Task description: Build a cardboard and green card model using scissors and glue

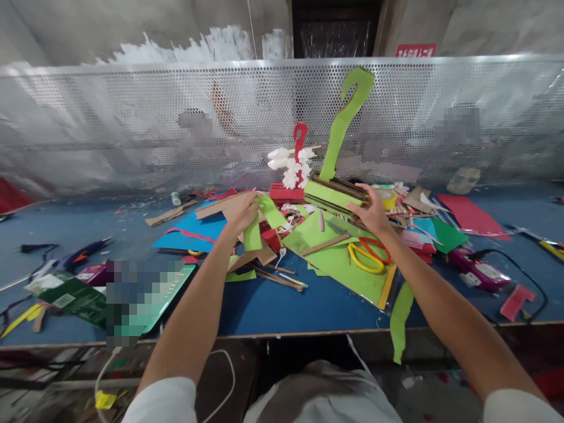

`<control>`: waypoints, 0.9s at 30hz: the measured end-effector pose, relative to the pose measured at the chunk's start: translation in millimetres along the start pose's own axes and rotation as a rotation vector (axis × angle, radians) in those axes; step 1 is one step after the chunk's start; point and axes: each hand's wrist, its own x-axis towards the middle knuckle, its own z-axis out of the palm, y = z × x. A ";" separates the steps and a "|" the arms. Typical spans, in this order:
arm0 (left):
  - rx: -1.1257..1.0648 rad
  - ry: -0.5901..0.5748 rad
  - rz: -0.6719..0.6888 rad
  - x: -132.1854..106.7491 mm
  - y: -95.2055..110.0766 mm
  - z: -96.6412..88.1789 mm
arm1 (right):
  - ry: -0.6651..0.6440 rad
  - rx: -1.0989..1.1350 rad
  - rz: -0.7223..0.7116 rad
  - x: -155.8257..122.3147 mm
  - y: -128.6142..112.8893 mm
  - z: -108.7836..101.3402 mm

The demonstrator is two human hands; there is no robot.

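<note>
- The surface (273,314) is blue and runs the full width of the view, its middle heaped with paper and card scraps.
- Left hand (242,212): fingers closed in a pinch on a light green paper strip (252,238), which folds and hangs over the heap.
- Right hand (373,212): fingers parted only by the end of a green-fronted base (328,195) — thumb in front, fingertips over the top.
- The base sits tilted at the back middle; I cannot tell whether it touches the heap. A tall green hook (338,132) rises from it.
- Just left of the base stands a smaller red hook (300,138) with white flowers (291,175) about it.
- In front lies a green sheet (304,235), with scissors handles (382,267) in yellow and red on it.
- A blue sheet (185,234) lies left of the heap, a red sheet (469,212) right, and a purple tool (480,271) nearer the front right.
- Another green piece (400,323) hangs past the front edge.
- Behind stands a perforated metal screen (145,129); beyond it, a grey wall (171,23) with patchy white paint, a dark opening (337,32) and a red sign (416,50).
- Below — a white cable (231,370) and scattered scraps.
</note>
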 end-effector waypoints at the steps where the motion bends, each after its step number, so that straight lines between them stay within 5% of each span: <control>1: -0.045 0.033 -0.016 -0.4 1.6 2.8 | 0.008 0.000 -0.006 0.1 1.2 0.2; 8: -0.168 0.334 -0.028 -1.3 -1.4 13.7 | 0.034 0.028 -0.002 1.1 4.1 1.6; 16: -0.118 0.442 -0.011 -0.6 3.6 23.7 | 0.035 0.003 -0.012 1.5 -0.8 0.7; 27: -0.001 0.169 0.041 -7.3 26.7 35.9 | 0.035 0.003 0.006 1.0 -6.5 -1.7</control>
